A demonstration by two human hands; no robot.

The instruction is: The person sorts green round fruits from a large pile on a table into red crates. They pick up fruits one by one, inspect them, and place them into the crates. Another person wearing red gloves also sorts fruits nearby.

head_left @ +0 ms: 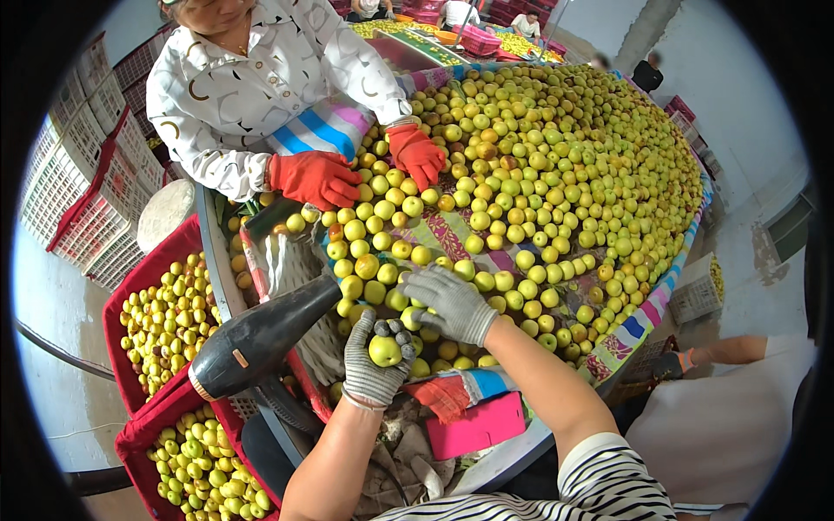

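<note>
Fruit, one green piece, sits in the left hand at the near edge of the heap, gloved fingers curled around it. Farther right, the right hand reaches over the heap, and I cannot tell whether its fingers grip anything. Left of both is a black dryer, a pink case lies nearer, and a co-worker's red gloves touch the heap's far left.
</note>
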